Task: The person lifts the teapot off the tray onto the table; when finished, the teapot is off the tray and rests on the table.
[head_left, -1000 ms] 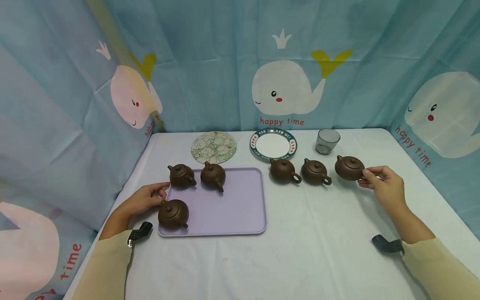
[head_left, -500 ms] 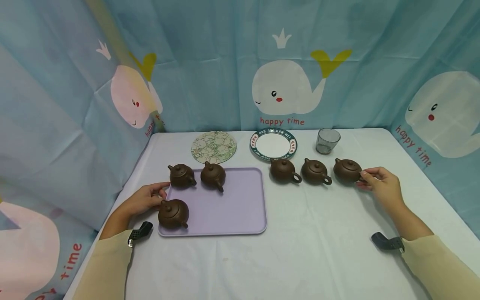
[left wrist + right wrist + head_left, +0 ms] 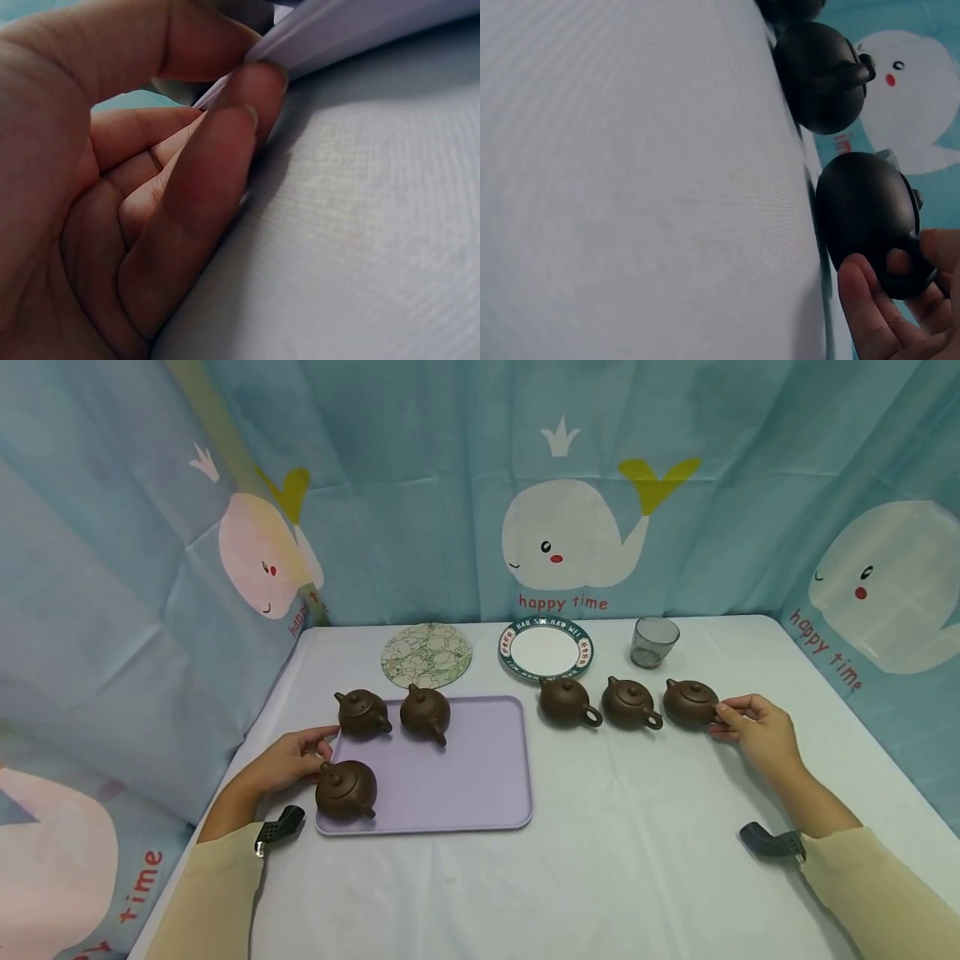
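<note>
My right hand pinches the handle of a small dark brown teapot, the rightmost of three in a row. In the right wrist view the thumb and fingers meet at the loop handle of this teapot, whose base is right at the white cloth. At the left, my left hand pinches the left rim of a lilac tray. The left wrist view has the tray's rim between thumb and fingertips, slightly tilted above the cloth. Three similar teapots sit along the tray's left part, one of them the front teapot.
Left of the held teapot stand a middle teapot and another teapot, beside the tray. Behind them are a floral round mat, a green-rimmed plate and a clear glass. A blue whale-print curtain hangs behind the table.
My right hand has brought its teapot slightly left and down, closer to the middle teapot and the cloth. The left hand and tray have stayed in place.
</note>
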{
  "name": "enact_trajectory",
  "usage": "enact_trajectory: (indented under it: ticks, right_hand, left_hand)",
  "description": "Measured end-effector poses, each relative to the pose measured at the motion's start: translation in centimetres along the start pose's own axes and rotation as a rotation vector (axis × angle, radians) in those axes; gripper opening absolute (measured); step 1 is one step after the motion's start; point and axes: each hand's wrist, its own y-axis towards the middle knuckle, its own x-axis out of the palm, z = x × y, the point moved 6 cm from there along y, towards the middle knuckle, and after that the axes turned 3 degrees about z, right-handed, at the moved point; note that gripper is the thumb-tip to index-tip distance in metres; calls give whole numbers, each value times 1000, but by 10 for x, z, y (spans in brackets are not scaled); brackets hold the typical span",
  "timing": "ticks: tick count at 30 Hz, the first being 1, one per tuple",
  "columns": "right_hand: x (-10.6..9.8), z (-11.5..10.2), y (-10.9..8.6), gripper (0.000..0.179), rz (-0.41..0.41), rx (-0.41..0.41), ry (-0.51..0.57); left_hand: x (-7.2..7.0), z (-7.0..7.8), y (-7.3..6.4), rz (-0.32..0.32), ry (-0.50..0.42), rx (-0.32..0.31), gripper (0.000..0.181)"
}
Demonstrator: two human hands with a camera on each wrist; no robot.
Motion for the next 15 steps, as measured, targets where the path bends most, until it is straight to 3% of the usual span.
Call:
enact_trajectory:
  ticks: [11,15]
  right_hand:
    - [-2,-8,-5,34,3,-9,-322]
    - [-2,-8,-7,37,-2,-23,-376]
  left_hand:
    - [0,2,0,-5,-6,6,65]
    - [0,1,0,-6,-13,0,64]
